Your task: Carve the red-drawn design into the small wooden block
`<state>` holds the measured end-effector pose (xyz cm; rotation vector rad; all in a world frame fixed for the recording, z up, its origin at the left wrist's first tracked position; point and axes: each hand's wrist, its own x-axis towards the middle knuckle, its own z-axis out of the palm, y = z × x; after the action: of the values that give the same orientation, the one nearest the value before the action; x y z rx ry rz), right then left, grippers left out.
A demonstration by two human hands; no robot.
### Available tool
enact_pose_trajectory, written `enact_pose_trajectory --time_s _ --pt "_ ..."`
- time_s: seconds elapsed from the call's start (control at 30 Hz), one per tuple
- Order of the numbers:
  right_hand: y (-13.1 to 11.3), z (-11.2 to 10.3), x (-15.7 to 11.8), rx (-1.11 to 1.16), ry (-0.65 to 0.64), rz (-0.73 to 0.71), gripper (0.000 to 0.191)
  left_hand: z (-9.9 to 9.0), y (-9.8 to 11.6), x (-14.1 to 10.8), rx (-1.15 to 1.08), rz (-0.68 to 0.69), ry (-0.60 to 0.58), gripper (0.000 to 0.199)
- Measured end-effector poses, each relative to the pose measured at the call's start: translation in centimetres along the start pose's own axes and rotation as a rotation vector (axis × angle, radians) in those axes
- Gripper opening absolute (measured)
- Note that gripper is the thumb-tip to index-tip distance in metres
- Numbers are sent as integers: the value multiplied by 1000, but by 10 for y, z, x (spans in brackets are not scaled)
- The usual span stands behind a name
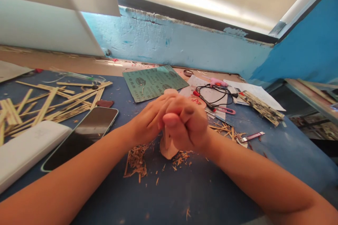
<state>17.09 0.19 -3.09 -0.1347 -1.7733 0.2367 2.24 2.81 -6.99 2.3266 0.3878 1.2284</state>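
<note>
My two hands are close together in the middle, above a pale piece of wood [169, 150] that rests on the blue tabletop. My left hand [149, 114] lies across the wood from the left, its fingers closed over it and partly hidden behind the other hand. My right hand [191, 121] is curled into a fist against the left fingers, thumb toward me. What is inside that fist is hidden. Thin wood shavings [137, 161] lie around the near end of the wood.
At left are wooden sticks [50, 105], a phone [81, 137] and a white box-like object [34, 147]. Green sandpaper [153, 81] lies behind my hands. To the right are a black cable [224, 93], a pink glue gun [218, 82], a pink-handled cutter [227, 111] and a bundle of sticks [261, 107].
</note>
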Motion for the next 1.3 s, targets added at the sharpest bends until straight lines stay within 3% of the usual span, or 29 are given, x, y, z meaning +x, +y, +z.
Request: enact_pose_trajectory --time_s 0.17,0.47,0.63,0.77,0.97,1.13,1.3 --pt "-1 1 7 -103 207 -8 24 -1 7 3 41 -25 -10 34" --pt "-5 3 12 -107 229 -14 31 -2 13 5 27 -24 -16 33" --pt "-6 8 6 -82 242 65 36 -1 21 11 5 -40 3 34" --pt "-6 4 0 -102 205 148 29 0 16 10 -31 -12 11 30" --pt "-6 -2 -3 21 -7 30 22 4 -5 -4 2 48 30 22" --pt "-6 2 -1 -28 122 84 32 1 9 5 -39 6 18 29" --pt "-5 11 8 -59 266 27 33 -2 20 9 -36 -83 -4 31"
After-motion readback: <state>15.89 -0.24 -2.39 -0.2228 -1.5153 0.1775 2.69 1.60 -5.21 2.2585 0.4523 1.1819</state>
